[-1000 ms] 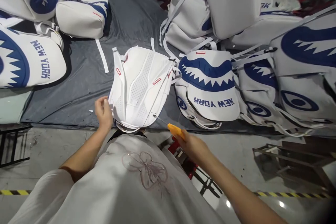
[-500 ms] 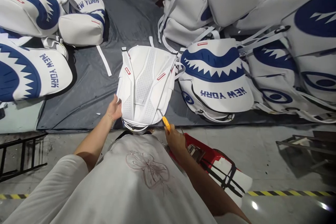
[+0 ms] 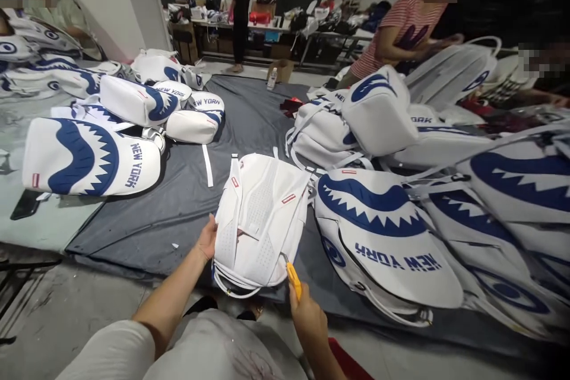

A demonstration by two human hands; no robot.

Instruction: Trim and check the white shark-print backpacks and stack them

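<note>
head view looks down at a white backpack (image 3: 260, 222) lying back-side up on the grey mat (image 3: 178, 202) right in front of me, straps and mesh panel facing up. my left hand (image 3: 207, 239) rests against its left edge near the bottom corner, fingers partly curled onto the fabric and thumb on top, pinning it more than grasping it. my right hand (image 3: 307, 317) is closed around an orange-handled tool (image 3: 293, 278), whose tip touches the bag's lower right edge. i cannot see inside the bag; it looks zipped and padded out. just to its right lies a shark-mouth backpack (image 3: 383, 237) printed new york, with more of the same piled beyond it. to the left sits another shark-mouth bag (image 3: 89, 157), well apart, with a loose white strap (image 3: 207, 165) between. a person in a striped shirt (image 3: 396, 27) bends over bags at the far right.
</note>
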